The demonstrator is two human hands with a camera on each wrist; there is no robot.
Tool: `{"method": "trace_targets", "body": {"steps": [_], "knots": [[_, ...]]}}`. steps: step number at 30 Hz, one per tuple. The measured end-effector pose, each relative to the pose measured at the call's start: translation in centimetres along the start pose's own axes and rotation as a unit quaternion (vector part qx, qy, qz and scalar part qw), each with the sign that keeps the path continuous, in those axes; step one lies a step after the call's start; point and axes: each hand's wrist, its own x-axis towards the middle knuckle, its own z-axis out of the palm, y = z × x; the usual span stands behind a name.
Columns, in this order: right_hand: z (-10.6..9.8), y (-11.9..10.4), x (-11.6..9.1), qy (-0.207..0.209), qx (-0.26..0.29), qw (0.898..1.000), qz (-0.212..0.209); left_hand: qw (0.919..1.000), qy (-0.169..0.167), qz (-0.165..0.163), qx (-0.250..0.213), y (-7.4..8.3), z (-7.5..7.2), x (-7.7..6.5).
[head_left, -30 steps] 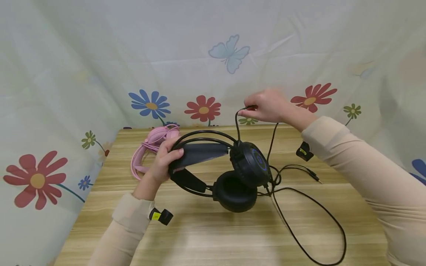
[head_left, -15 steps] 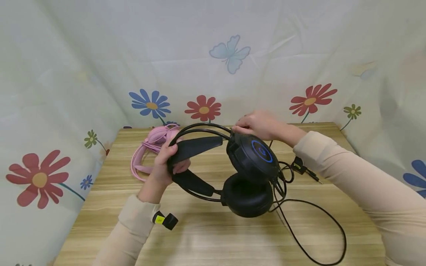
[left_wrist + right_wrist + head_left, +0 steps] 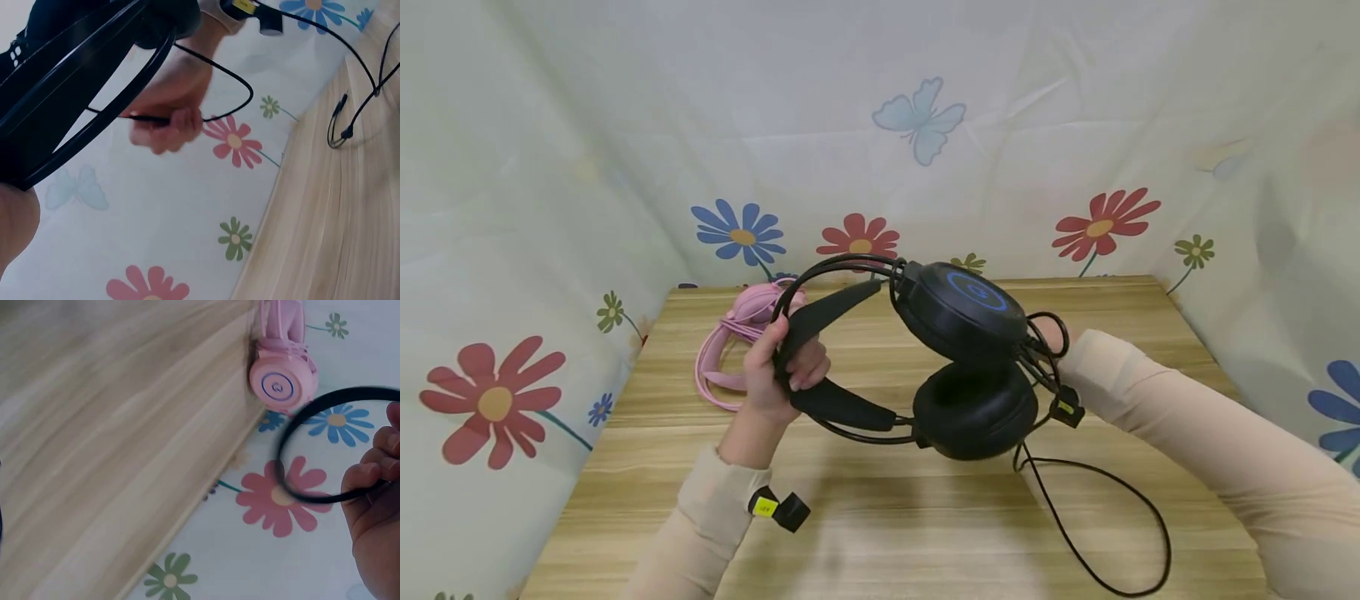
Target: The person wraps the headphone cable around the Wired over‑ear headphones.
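My left hand [image 3: 775,379] grips the headband of black over-ear headphones [image 3: 981,312], held up above the table. Both ear cups point to the right, and the upper one carries a blue ring logo. In the head view my right hand [image 3: 1051,333] is mostly hidden behind the ear cups. The left wrist view shows that same right hand [image 3: 165,119] with curled fingers around the black cable [image 3: 234,78]. A loop of the cable [image 3: 287,450] stands out from these fingers in the right wrist view. More cable hangs from the cups onto the table.
Pink headphones [image 3: 722,350] with their cord wound round them lie at the left back of the wooden table [image 3: 880,517]. A flower-print curtain [image 3: 820,150] stands behind and at both sides. The cable plug [image 3: 340,106] lies on the table in the left wrist view.
My right hand has come down from above the headphones and moved right, behind the ear cups, bringing cable with it. The headphones have risen and turned slightly in my left hand.
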Motion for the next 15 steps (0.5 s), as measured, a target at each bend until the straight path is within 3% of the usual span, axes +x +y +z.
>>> {"method": "trace_targets", "body": {"steps": [1, 2, 3, 4, 5, 6, 7, 8, 9, 11, 12, 13, 15], "knots": [[-1.2, 3.9, -1.4, 0.029, -0.040, 0.999, 0.008, 0.9999, 0.006, 0.006, 0.005, 0.0, 0.1, 0.1], [-2.5, 8.0, -2.6, 0.076, -0.122, 0.988, 0.047, 0.9998, 0.014, 0.011, 0.010, 0.0, 0.1, 0.1], [-1.3, 6.1, -3.1, 0.118, -0.138, 0.976, 0.117, 0.9995, 0.021, 0.017, 0.016, 0.0, 0.2, 0.2], [0.4, 3.3, -3.2, 0.169, -0.132, 0.958, 0.191, 0.9992, 0.029, 0.021, 0.020, -0.1, 0.2, 0.2], [1.7, 0.6, -2.5, 0.165, -0.126, 0.962, 0.177, 0.9989, 0.035, 0.024, 0.019, -0.1, 0.3, 0.3], [2.6, -1.0, -1.5, 0.185, -0.165, 0.955, 0.164, 0.9987, 0.039, 0.027, 0.016, -0.1, 0.3, 0.3], [4.4, -4.6, 0.1, 0.184, -0.161, 0.960, 0.136, 0.9986, 0.042, 0.030, 0.011, -0.1, 0.4, 0.3], [6.1, -8.4, 1.9, 0.164, -0.131, 0.974, 0.085, 0.9985, 0.044, 0.032, 0.005, -0.1, 0.5, 0.4], [7.7, -12.1, 3.5, 0.124, -0.051, 0.990, 0.039, 0.9983, 0.045, 0.036, 0.000, -0.2, 0.6, 0.4], [10.1, -17.6, 6.2, 0.040, 0.078, 0.996, -0.022, 0.9981, 0.045, 0.040, -0.014, -0.3, 0.8, 0.4], [11.3, -20.4, 7.4, 0.015, 0.124, 0.992, -0.024, 0.9980, 0.044, 0.042, -0.015, -0.3, 0.8, 0.4], [13.0, -24.6, 8.5, -0.007, 0.175, 0.984, -0.003, 0.9979, 0.043, 0.045, -0.017, -0.3, 0.9, 0.5], [13.8, -26.7, 8.8, -0.049, 0.281, 0.958, 0.023, 0.9978, 0.039, 0.050, -0.021, -0.4, 1.0, 0.5]]}}
